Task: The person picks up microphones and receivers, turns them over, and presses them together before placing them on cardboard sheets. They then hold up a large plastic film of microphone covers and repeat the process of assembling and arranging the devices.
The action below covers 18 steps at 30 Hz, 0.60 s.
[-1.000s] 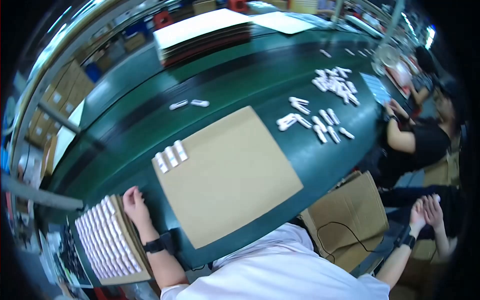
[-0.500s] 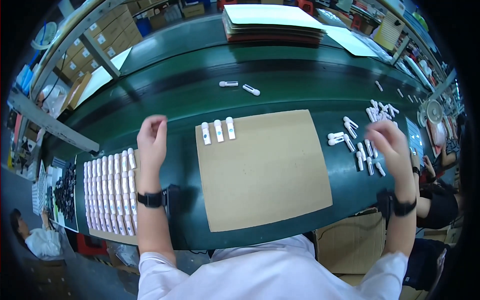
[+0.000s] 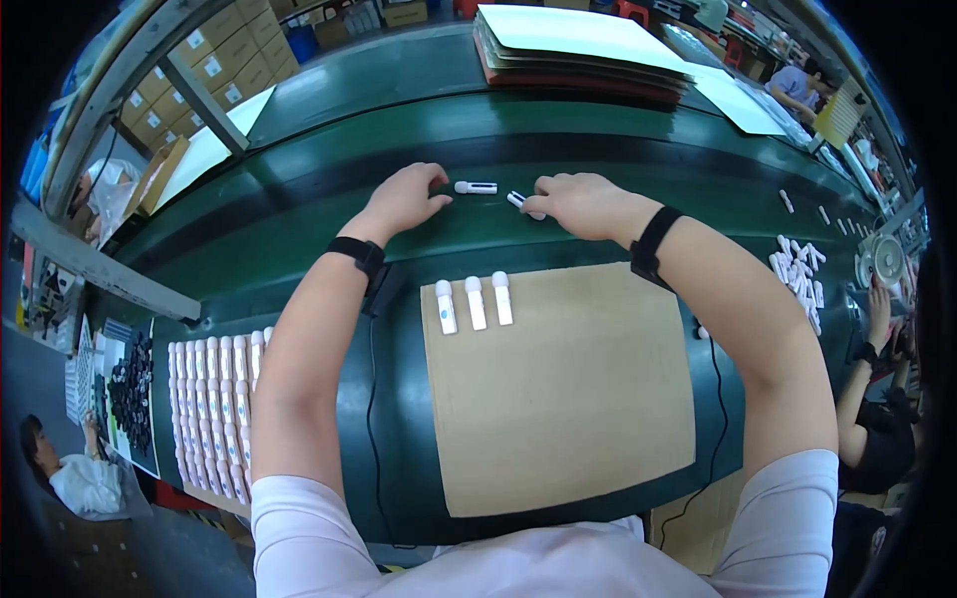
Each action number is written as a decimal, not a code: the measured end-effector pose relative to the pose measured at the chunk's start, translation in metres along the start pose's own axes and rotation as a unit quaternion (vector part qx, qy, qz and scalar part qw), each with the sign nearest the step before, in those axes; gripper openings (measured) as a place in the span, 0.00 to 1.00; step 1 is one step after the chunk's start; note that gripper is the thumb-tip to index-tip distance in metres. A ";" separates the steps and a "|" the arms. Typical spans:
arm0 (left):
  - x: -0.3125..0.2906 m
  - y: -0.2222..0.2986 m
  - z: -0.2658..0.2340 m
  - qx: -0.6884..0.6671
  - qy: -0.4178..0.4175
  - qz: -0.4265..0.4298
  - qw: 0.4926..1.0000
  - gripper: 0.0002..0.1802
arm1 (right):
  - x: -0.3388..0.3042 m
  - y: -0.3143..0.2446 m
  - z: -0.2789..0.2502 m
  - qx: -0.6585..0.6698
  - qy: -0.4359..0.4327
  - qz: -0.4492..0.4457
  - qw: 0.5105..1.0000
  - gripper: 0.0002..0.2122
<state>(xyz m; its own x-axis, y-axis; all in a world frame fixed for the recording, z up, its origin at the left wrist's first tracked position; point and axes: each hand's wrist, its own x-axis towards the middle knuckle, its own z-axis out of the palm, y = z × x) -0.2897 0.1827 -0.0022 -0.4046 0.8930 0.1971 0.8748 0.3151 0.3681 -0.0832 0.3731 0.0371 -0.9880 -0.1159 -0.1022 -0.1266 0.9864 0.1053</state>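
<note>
At the far side of the green work surface, my left hand (image 3: 404,199) reaches toward a small white round-headed wand-shaped device (image 3: 481,187). Its thumb and fingers are apart near the round end, not touching it. My right hand (image 3: 586,204) has its fingertips on a second device (image 3: 520,202), which lies at a slant and is partly hidden by the fingers. Below my hands lies a brown cardboard sheet (image 3: 568,399). Three white wand-shaped devices (image 3: 476,303) stand side by side along its upper left edge, round heads pointing away from me.
Rows of similar devices (image 3: 211,399) fill another sheet at left, partly behind my left arm. A loose pile of them (image 3: 797,274) lies at right. Stacked boards (image 3: 588,50) sit at the back. A metal frame post (image 3: 110,264) stands left. Co-workers sit on both sides.
Both hands have moved forward and inward from either side of the cardboard sheet to the two devices at the back. My right hand has come onto one of them. The view has shifted slightly.
</note>
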 end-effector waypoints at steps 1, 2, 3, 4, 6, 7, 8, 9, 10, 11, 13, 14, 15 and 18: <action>0.007 -0.002 0.007 -0.013 0.014 0.026 0.999 0.14 | 0.009 0.000 0.005 0.009 0.001 -0.006 1.000 0.09; 0.012 -0.006 0.012 -0.026 0.028 0.053 0.998 0.15 | 0.018 0.000 0.010 0.018 0.002 -0.012 1.000 0.09; 0.015 -0.010 0.016 -0.027 0.024 0.052 0.998 0.15 | 0.025 0.001 0.015 0.028 0.002 -0.018 0.999 0.09; 0.017 -0.014 0.021 -0.011 0.023 0.059 0.998 0.15 | 0.032 0.002 0.020 0.031 0.000 -0.017 0.999 0.09; 0.020 -0.019 0.030 0.020 0.018 0.074 0.997 0.15 | 0.045 0.002 0.027 0.013 0.008 -0.021 1.000 0.10; 0.022 -0.021 0.032 0.018 0.012 0.074 0.997 0.15 | 0.049 0.001 0.029 0.004 0.011 -0.023 1.000 0.10; 0.023 -0.022 0.030 -0.007 0.006 0.042 0.999 0.15 | 0.050 0.003 0.028 0.009 0.008 -0.021 1.000 0.10; 0.023 -0.024 0.027 -0.031 -0.001 0.009 0.999 0.15 | 0.050 0.007 0.026 0.008 0.024 -0.019 1.000 0.09; 0.021 -0.025 0.024 -0.055 -0.008 -0.023 0.998 0.15 | 0.049 0.010 0.023 0.007 0.039 -0.017 0.999 0.08; 0.017 -0.028 0.019 -0.056 -0.014 -0.023 0.998 0.15 | 0.046 0.009 0.017 0.007 0.056 -0.015 0.998 0.08; 0.007 -0.032 0.003 -0.140 0.101 -0.059 0.983 0.13 | 0.032 0.008 0.002 0.080 0.065 0.014 0.995 0.07; 0.003 -0.024 -0.006 -0.198 0.133 -0.066 0.969 0.12 | 0.018 0.010 -0.006 0.147 0.075 0.046 0.985 0.07; -0.006 -0.016 -0.016 -0.256 0.164 -0.072 0.950 0.12 | 0.005 0.010 -0.013 0.211 0.087 0.079 0.970 0.07; -0.046 0.042 -0.045 -0.329 0.235 -0.090 0.910 0.16 | -0.047 -0.008 -0.023 0.351 0.161 0.098 0.917 0.10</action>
<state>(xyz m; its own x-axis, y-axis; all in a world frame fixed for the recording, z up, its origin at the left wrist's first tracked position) -0.2464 0.1400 0.0454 -0.7298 0.5617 0.3898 0.4964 0.0433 0.8670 -0.0379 0.3681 0.0641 -0.9749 0.1554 0.1595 0.0337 0.8108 -0.5844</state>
